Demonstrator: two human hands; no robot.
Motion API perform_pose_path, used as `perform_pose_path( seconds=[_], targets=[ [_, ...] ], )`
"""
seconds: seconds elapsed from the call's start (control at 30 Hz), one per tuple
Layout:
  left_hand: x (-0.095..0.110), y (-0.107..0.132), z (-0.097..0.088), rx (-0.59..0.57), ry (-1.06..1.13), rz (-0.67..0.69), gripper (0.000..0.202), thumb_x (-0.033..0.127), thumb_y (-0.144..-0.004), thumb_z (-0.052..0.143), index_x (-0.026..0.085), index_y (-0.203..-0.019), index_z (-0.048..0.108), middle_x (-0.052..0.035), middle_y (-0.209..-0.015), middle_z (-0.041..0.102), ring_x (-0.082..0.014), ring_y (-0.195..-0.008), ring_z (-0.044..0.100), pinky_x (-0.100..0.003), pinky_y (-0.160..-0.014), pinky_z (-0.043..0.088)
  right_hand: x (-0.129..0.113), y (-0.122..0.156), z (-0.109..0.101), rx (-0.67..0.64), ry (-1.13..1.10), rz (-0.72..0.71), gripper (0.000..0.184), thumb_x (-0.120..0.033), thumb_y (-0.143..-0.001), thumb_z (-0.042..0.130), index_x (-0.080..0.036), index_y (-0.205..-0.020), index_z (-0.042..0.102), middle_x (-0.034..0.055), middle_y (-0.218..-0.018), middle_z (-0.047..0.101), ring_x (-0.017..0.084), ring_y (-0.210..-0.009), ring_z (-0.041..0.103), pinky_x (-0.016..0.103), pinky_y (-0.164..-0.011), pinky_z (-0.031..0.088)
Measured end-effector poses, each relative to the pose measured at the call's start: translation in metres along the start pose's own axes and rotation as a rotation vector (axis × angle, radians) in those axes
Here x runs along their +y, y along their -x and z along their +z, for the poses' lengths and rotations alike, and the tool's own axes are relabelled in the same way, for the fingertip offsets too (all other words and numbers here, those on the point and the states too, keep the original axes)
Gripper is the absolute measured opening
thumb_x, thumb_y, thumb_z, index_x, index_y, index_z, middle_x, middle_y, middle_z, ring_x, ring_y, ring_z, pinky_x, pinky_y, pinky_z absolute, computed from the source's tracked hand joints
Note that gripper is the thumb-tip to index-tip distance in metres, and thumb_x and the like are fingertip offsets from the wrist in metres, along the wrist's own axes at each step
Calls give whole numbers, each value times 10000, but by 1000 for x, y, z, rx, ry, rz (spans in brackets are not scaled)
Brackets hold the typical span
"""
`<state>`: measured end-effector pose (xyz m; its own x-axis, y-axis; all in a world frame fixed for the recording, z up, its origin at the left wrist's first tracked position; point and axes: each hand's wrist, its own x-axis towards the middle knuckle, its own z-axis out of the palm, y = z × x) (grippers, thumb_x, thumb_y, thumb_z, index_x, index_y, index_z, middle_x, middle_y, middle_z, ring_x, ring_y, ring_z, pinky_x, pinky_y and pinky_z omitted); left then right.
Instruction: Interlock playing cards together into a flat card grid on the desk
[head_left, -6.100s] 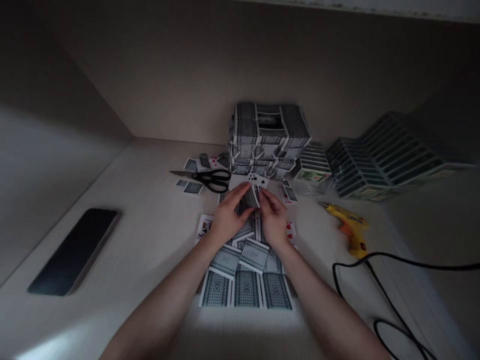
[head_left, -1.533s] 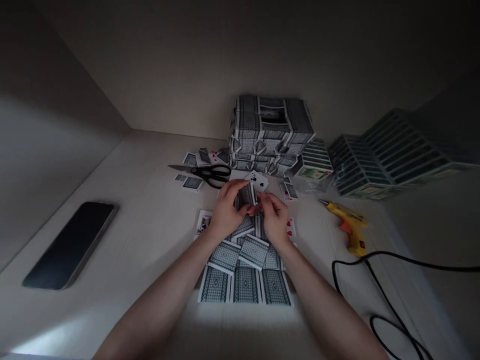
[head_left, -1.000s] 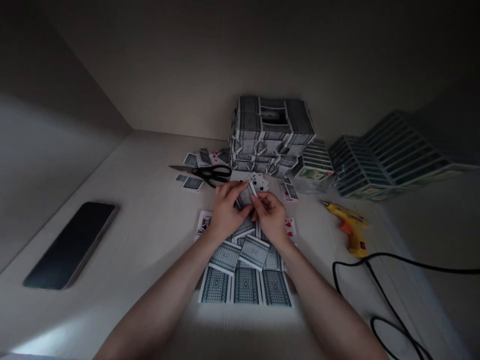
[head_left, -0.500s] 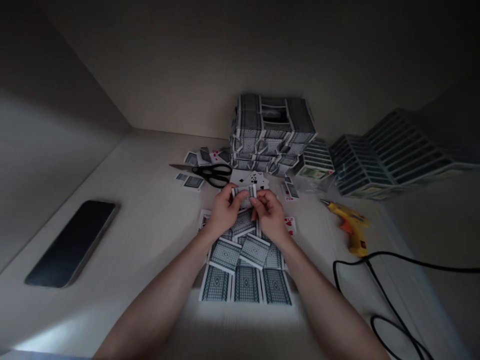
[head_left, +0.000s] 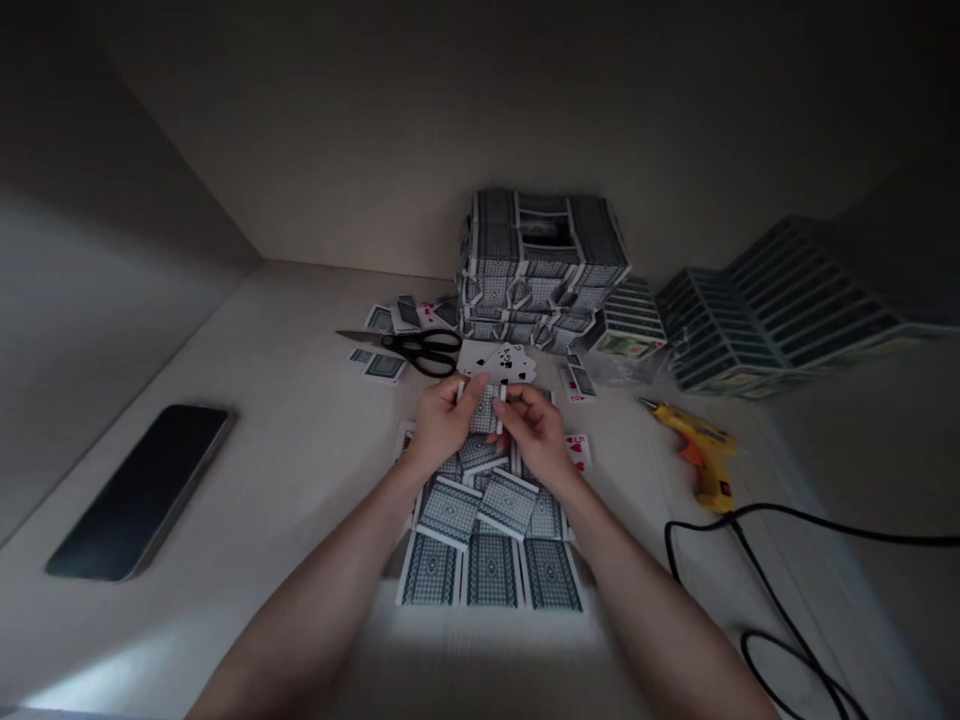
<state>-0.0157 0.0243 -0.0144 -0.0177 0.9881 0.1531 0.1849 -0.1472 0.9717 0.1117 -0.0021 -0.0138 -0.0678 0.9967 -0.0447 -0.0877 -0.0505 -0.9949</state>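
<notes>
Between my two hands a playing card (head_left: 484, 410) with a patterned grey-green back is held above the table. My left hand (head_left: 442, 415) pinches its left side, thumb on the patterned face. At its right edge, the thumb and fingers of my right hand (head_left: 536, 425) are closed on the same card. Beneath them lies a loose heap of patterned cards (head_left: 448, 508), some with folded white edges. Three cards (head_left: 491, 570) lie side by side in a row nearest me. Face-up spade cards (head_left: 502, 360) fan out just beyond my hands.
Behind stands a box-like structure of cards (head_left: 544, 250). Black-handled scissors (head_left: 424, 350) rest among card pieces at left. A phone (head_left: 142, 490) lies far left. On the right are a yellow glue gun (head_left: 705, 450), its black cable (head_left: 780, 510) and striped card stacks (head_left: 750, 310).
The held card has come slightly nearer me and tilted, and my thumbs have shifted on it. The view has moved a little; the other things stay put.
</notes>
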Motion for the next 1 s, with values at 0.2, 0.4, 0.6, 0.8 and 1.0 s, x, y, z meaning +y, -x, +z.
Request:
perform_pose_path(
  seconds=[0.2, 0.4, 0.6, 0.8, 1.0],
  targets=[
    [1, 4, 2, -59, -61, 21, 461, 440, -819, 514, 172, -485, 344, 62, -460, 275, -68, -449, 284, -219, -446, 232, -2, -1, 0, 93, 25, -24, 255, -452, -767, 596, -221, -705, 506, -100, -415, 457, 90, -292, 435, 200, -288, 303],
    [0, -1, 1, -6, 2, -17, 310, 418, -855, 465, 160, -734, 589, 22, -622, 538, -97, -570, 457, -210, -524, 342, 1, 3, -3, 98, 92, -73, 350, -400, -794, 548, -211, -521, 439, -74, -360, 426, 90, -307, 387, 216, -329, 256],
    [-1, 1, 2, -86, -20, 10, 413, 445, -807, 527, 164, -520, 427, 51, -500, 352, -80, -504, 333, -216, -486, 270, 10, 0, -5, 417, 347, -300, 305, -348, -819, 508, -194, -559, 464, -54, -492, 417, 100, -497, 404, 223, -487, 316],
    [1, 4, 0, -64, -13, -70, 522, 520, -793, 502, 171, -444, 334, 50, -455, 280, -72, -461, 268, -226, -451, 225, 15, -14, -16, 614, 399, -298, 319, -399, -771, 583, -167, -989, 570, 66, -932, 612, 148, -702, 537, 277, -655, 441],
    [2, -1, -4, 5, 32, -72, 505, 541, -788, 499, 174, -465, 369, 51, -446, 303, -73, -446, 292, -224, -432, 224, 19, -11, -13, 408, 709, -257, 841, -460, -644, 711, -126, -1336, 369, 188, -1166, 556, 257, -878, 567, 416, -786, 457]
  ],
)
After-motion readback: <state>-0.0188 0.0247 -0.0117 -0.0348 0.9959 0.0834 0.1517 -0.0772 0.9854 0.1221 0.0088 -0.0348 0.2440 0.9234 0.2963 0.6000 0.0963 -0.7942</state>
